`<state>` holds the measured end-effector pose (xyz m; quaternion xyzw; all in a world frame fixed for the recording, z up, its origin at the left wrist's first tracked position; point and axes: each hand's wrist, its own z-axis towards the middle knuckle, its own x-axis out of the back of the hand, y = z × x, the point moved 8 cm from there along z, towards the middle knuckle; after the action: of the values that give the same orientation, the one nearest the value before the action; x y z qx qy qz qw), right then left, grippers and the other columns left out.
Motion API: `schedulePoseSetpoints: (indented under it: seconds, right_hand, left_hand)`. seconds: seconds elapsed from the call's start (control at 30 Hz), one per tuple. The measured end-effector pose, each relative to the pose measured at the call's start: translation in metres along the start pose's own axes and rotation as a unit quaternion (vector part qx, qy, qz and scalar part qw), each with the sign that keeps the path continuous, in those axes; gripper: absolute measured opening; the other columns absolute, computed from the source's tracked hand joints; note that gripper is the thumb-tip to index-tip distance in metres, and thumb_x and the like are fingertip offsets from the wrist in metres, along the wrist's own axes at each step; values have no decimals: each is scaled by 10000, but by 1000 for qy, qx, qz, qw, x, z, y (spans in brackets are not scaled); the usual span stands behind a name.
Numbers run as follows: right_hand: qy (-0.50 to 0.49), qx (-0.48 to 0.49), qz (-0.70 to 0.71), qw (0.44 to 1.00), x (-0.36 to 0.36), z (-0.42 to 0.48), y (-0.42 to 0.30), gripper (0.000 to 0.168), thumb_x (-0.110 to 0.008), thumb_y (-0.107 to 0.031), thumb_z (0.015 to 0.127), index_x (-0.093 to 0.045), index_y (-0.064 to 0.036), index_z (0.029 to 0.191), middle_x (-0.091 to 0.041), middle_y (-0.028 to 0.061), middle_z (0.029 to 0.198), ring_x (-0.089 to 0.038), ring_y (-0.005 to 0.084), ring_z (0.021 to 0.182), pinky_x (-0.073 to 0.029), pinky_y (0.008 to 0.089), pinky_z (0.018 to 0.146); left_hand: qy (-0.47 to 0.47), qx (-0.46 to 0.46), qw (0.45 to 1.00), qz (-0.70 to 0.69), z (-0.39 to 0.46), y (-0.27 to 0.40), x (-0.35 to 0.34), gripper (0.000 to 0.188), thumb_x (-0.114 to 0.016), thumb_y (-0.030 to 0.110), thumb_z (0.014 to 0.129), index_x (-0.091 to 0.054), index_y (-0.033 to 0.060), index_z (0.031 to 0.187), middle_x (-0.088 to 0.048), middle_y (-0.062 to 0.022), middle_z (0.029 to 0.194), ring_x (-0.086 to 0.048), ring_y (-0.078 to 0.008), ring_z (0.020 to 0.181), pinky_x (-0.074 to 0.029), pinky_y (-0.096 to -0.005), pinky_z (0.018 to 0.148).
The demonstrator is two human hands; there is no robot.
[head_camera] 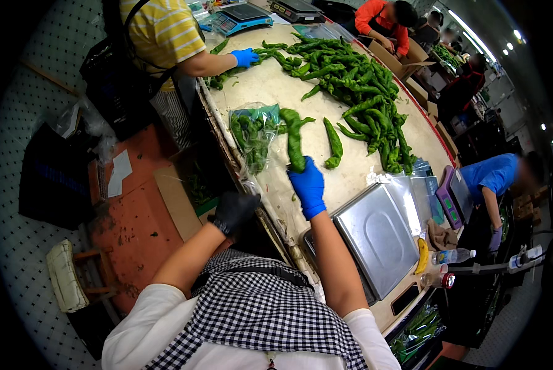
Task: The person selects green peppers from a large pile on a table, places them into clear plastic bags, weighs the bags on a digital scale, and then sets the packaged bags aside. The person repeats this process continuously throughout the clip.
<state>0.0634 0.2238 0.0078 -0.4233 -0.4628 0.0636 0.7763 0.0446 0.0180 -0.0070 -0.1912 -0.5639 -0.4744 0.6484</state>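
Note:
My right hand (pixel 308 187), in a blue glove, grips the lower end of a long green pepper (pixel 294 138) above the table. My left hand (pixel 237 212), in a black glove, is at the table's near left edge, by the gathered end of a clear plastic bag (pixel 258 157) with several green peppers inside; whether its fingers hold the bag is too dark to tell. A single green pepper (pixel 333 144) lies to the right of the held one. Beyond it spreads a large heap of green peppers (pixel 350 74).
A steel-topped scale (pixel 378 240) stands at my right, beside a banana (pixel 422 255), a water bottle (pixel 453 255) and a phone (pixel 404 299). Flat plastic bags (pixel 426 189) lie behind it. A co-worker's blue-gloved hand (pixel 245 57) touches peppers at the far left. An open cardboard box (pixel 177 199) is below the table edge.

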Motion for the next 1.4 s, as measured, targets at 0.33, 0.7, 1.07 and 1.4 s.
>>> schedulePoseSetpoints:
  seconds: [0.33, 0.7, 1.07, 1.4]
  right_hand:
    - [-57, -153, 362, 918, 52, -52, -3, 539, -782, -184, 815, -490, -32, 1241, -645, 74, 962, -638, 163, 811, -525, 301, 708]
    - [-290, -310, 539, 728, 97, -178, -15, 555, -563, -272, 919, -449, -11, 1396, -667, 101, 979, -515, 90, 572, -430, 184, 524]
    - [-266, -279, 642, 663, -79, -79, -29, 403, -550, -106, 969, -484, -47, 1361, -639, 54, 1109, -600, 121, 873, -512, 254, 765]
    - [-148, -256, 704, 645, -148, -26, 31, 473, -609, -108, 956, -426, -60, 1390, -603, 80, 1251, -618, 195, 1069, -517, 315, 896]
  left_hand:
    - [189, 46, 969, -153, -25, 20, 74, 600, -775, 283, 783, -530, 116, 1304, -636, -146, 916, -630, -306, 759, -507, -386, 614]
    - [188, 80, 947, -247, 42, -6, 40, 379, -685, 137, 866, -620, 124, 1239, -680, -158, 1013, -660, -327, 878, -539, -397, 762]
    - [144, 22, 973, -180, 31, 12, 63, 308, -710, 84, 784, -725, 165, 1081, -571, -113, 772, -591, -299, 701, -470, -409, 600]
    - [104, 112, 910, -385, 25, -18, 18, 222, -600, 7, 876, -680, 78, 1072, -667, -109, 922, -651, -209, 853, -502, -313, 744]
